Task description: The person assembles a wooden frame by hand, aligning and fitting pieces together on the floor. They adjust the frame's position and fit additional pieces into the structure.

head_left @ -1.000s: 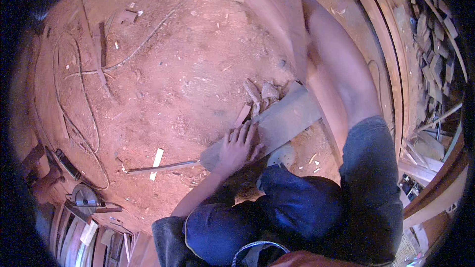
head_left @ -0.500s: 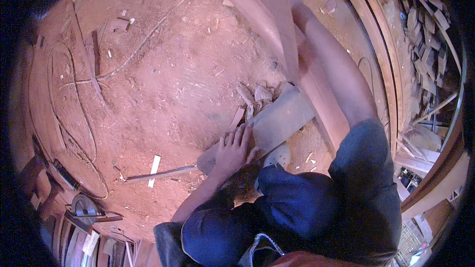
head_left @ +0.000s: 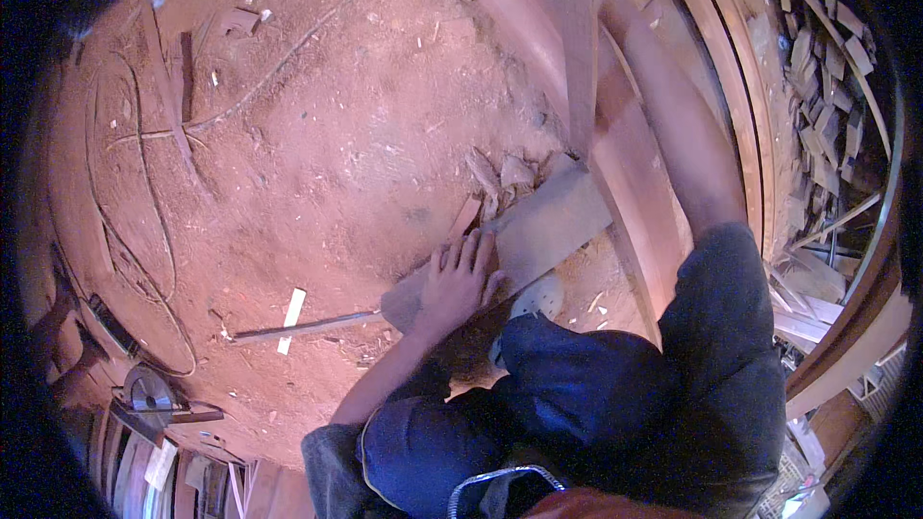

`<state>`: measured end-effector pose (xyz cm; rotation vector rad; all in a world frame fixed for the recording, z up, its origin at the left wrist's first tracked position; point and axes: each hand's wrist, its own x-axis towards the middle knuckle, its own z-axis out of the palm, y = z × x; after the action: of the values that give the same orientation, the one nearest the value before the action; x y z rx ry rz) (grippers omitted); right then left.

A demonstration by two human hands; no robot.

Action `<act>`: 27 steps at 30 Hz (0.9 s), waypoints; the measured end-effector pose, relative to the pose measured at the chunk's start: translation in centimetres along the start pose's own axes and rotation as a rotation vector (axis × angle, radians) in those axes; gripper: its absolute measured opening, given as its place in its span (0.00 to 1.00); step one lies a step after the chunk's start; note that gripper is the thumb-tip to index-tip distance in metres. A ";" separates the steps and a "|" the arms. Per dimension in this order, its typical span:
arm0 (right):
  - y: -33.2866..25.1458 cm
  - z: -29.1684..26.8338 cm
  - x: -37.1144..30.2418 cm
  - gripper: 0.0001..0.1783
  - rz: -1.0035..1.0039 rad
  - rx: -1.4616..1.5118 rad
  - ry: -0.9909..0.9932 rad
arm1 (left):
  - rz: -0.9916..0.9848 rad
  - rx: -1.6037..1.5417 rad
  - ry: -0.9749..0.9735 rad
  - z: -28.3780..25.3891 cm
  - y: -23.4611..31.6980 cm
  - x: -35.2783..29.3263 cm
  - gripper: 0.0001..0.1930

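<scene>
One wooden plank (head_left: 538, 231) lies slanted on the sawdust-covered floor (head_left: 327, 154), its lower end near the person's knees and its upper end against the long reddish beams (head_left: 577, 67) that run along the floor's right side. One left hand (head_left: 457, 279) lies flat on the plank's lower end, fingers spread, its grip wide and closed on nothing. The right hand (head_left: 615, 14) reaches far up onto the beams; whether its grip is wide or narrow cannot be told. Compared with a second ago, the left hand remains on the plank. One thin metal rod (head_left: 298, 329) lies beside the plank's lower end, one circular saw (head_left: 149, 392) near the floor's lower left edge, and wood scraps (head_left: 500, 178) crowd the plank's upper edge.
</scene>
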<state>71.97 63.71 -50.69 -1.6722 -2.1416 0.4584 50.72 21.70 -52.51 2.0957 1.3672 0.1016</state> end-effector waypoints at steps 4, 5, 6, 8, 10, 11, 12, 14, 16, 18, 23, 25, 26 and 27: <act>-0.9 1.5 2.4 0.22 -0.002 0.064 -0.033 | -0.012 -0.069 -0.012 -0.4 -0.6 0.0 0.34; -1.2 1.9 1.9 0.22 -0.024 0.044 -0.027 | -0.010 -0.051 -0.011 -0.4 -0.8 -0.1 0.34; -1.3 2.0 0.7 0.23 -0.039 0.011 -0.016 | -0.010 -0.033 -0.009 -0.2 -0.8 -0.3 0.34; -1.3 2.1 -0.6 0.23 -0.049 -0.030 -0.010 | -0.018 -0.021 -0.018 -0.1 -0.9 -0.2 0.34; -1.1 0.5 0.4 0.23 -0.020 -0.053 0.001 | 0.008 -0.039 -0.049 -0.3 -0.2 0.1 0.35; -1.5 1.3 2.4 0.23 -0.018 -0.005 -0.016 | 0.004 -0.022 -0.052 -0.2 -0.4 -0.3 0.35; -1.9 1.4 3.6 0.23 -0.013 0.006 -0.032 | 0.013 -0.017 -0.038 -0.1 -0.6 -0.1 0.35; -2.7 2.1 4.5 0.23 -0.017 0.023 -0.037 | 0.022 -0.027 -0.032 0.0 -0.8 0.0 0.36; -2.6 2.3 2.1 0.23 -0.031 0.003 -0.028 | 0.019 -0.060 -0.043 0.1 -0.9 -0.2 0.37; -2.2 2.2 0.2 0.23 -0.052 -0.047 -0.018 | -0.003 -0.059 -0.041 0.0 -1.1 -0.2 0.37; -1.4 1.7 2.5 0.23 -0.051 -0.007 -0.011 | 0.014 -0.055 -0.045 0.1 -0.5 0.0 0.38; -2.6 2.4 3.1 0.23 -0.064 0.020 -0.023 | 0.024 -0.048 -0.014 -0.1 -0.6 -0.3 0.38; -3.6 3.3 2.8 0.23 -0.079 0.030 -0.034 | 0.020 -0.045 -0.040 -0.2 -0.5 -1.0 0.38; -4.3 3.5 1.9 0.23 -0.101 0.020 -0.027 | 0.007 -0.027 -0.037 -0.2 -0.8 -0.8 0.38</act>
<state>66.25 64.47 -51.53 -1.5476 -2.2210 0.4739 49.63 21.29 -52.59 2.0700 1.3292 0.0837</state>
